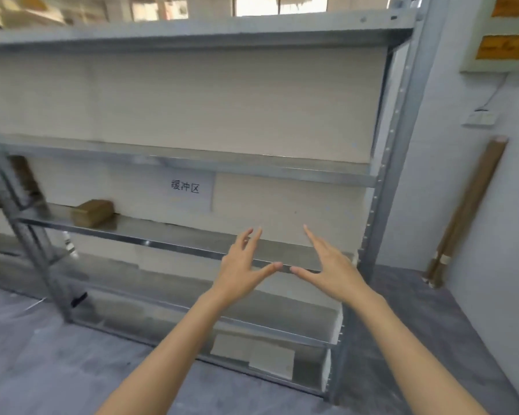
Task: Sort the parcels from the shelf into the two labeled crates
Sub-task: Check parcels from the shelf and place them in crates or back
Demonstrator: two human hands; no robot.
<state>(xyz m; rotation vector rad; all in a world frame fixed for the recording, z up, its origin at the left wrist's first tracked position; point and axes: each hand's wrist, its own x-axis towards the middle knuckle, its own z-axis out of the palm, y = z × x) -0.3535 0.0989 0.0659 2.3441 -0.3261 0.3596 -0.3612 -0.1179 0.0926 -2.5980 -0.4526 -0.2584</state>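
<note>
A grey metal shelf unit (192, 244) fills the view. One small brown parcel (92, 212) lies on the labelled shelf level, far to the left. A white paper label (186, 188) with dark characters hangs on the back panel above that level. My left hand (243, 265) and my right hand (327, 262) are both held out in front of the same level's front edge, at its right part. Their fingers are spread, the thumbs almost meet, and neither hand holds anything. The two crates are out of view.
Flat pale parcels (270, 359) lie on the lowest shelf level. Brown cardboard tubes (465, 211) lean against the wall at the right. A wall box (501, 34) with orange stickers hangs at the top right. Grey floor spreads at the left and right of the shelf.
</note>
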